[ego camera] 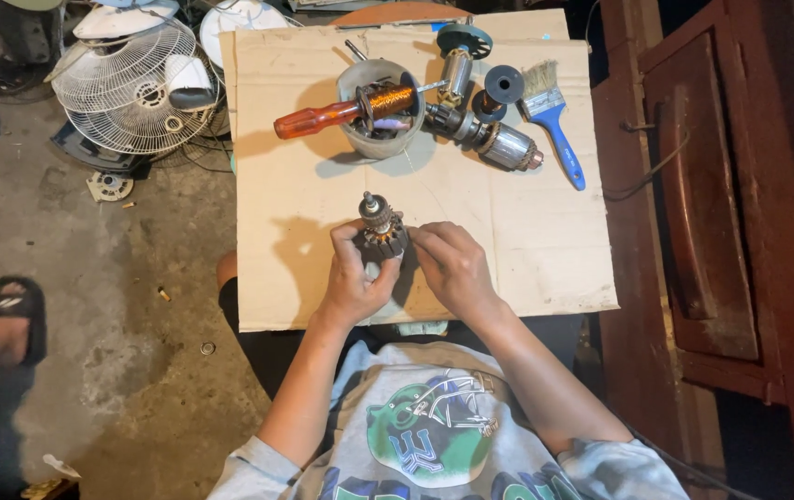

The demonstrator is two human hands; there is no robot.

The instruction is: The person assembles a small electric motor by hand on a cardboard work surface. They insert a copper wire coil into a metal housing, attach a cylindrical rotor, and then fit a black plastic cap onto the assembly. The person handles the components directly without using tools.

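One sheet of brown cardboard (527, 241) covers the desk and carries everything. Beyond its left edge a white fan grille (136, 85) lies on the concrete floor. At the sheet's far end sit a grey bowl (379, 111), an orange-handled screwdriver (318, 118) laid across it, a blue paintbrush (553, 120) and two spare motor armatures (485, 139). Near the middle, the left hand (352, 282) and right hand (453, 268) pinch a small motor armature (381, 231) between them, fingers curled round its slotted core, shaft pointing away. The grip looks light, so I judge the rounded core could roll out, or its fine windings get nicked by a fingernail.
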